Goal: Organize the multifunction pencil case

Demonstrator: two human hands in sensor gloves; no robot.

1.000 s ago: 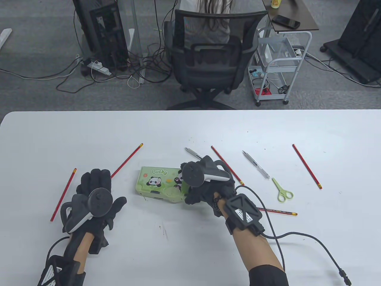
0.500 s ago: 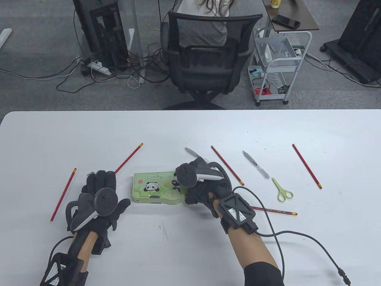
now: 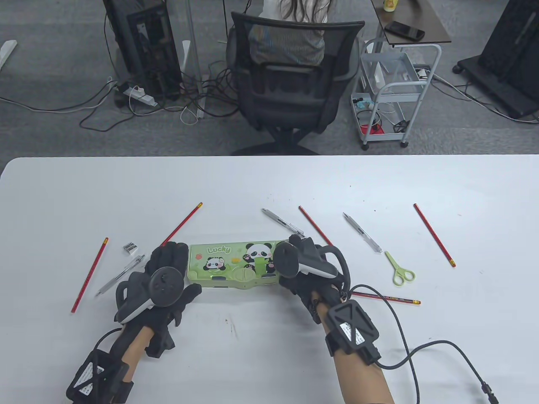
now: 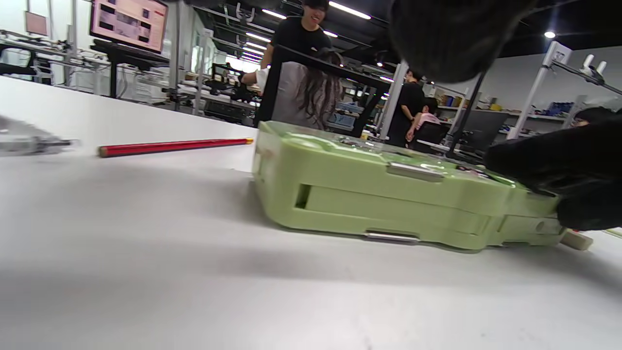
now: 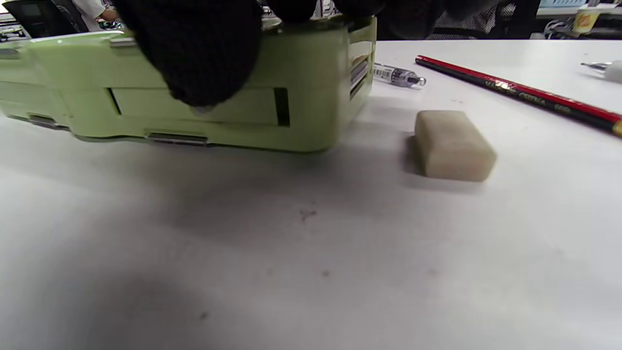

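Note:
The green panda pencil case (image 3: 231, 265) lies flat and closed on the white table (image 3: 269, 185). My right hand (image 3: 286, 269) grips its right end: in the right wrist view the thumb (image 5: 204, 63) presses the case's front wall (image 5: 311, 102) and the other fingers reach over the lid. My left hand (image 3: 181, 271) lies open just beside the case's left end, palm down. In the left wrist view the case (image 4: 388, 194) is close ahead and no left finger touches it.
Red pencils (image 3: 181, 225) (image 3: 89, 275) (image 3: 320, 231) (image 3: 434, 235) (image 3: 385, 298), pens (image 3: 282, 221) (image 3: 362, 232) (image 3: 120, 275), a sharpener (image 3: 130, 248) and green scissors (image 3: 400, 269) lie scattered. A beige eraser (image 5: 452, 146) sits right of the case.
The case has been shifted left and squared flat. My right hand slid to its right end. My left hand moved right up to the case, uncovering the sharpener and a pen.

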